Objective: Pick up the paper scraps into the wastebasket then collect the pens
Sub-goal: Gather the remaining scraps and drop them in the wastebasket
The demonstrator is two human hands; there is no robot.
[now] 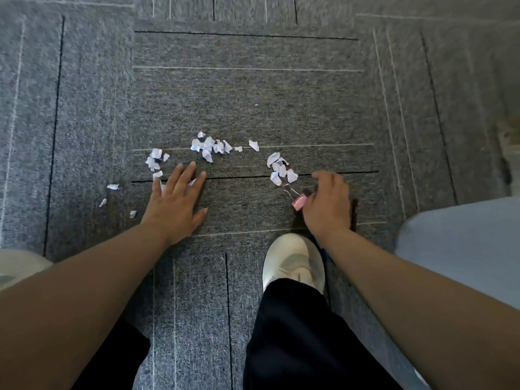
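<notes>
Left hand (174, 204): my fingers spread flat over a few scraps (208, 147), probably to rake them together.
Right hand (326, 201): fingers curled above pen (298, 203); I cannot tell if they grip it.
Scraps: strewn on carpet (253, 80), just beyond both hands.

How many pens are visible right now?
2: a pink-capped pen against the right hand, a dark pen just right of that hand. Others may be hidden beneath it.

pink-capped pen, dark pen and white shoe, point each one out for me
pink-capped pen (298, 203): head view, on its pink cap.
dark pen (354, 212): head view, on the visible stretch of its barrel.
white shoe (292, 256): head view, on the toe.
</notes>
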